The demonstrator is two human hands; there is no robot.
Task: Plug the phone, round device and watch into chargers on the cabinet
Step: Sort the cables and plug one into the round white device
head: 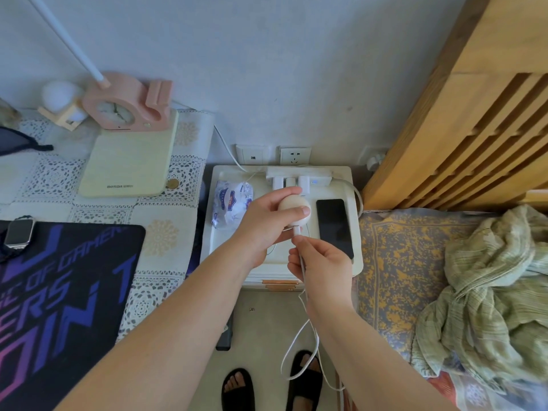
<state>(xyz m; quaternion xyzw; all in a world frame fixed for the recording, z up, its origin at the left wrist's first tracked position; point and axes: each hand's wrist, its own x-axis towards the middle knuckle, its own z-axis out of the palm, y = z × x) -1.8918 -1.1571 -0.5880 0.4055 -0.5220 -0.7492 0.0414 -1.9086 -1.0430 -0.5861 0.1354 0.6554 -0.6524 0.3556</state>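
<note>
My left hand (264,223) grips a beige round device (292,206) above the white cabinet (353,185). My right hand (318,262) pinches a white charging cable (296,231) whose plug meets the device's lower edge; the cable loops down toward the floor. A black phone (334,225) lies face up on the cabinet's right side. A white power strip (298,176) with several white chargers sits along the cabinet's back edge. The watch (18,232) lies on the desk at far left, on a dark mouse mat.
A plastic-wrapped packet (231,203) lies on the cabinet's left. The desk to the left holds a pink clock (124,108) and a pale green pad (130,161). A bed with a crumpled green cloth (486,280) borders the right. Wall sockets (295,155) sit behind.
</note>
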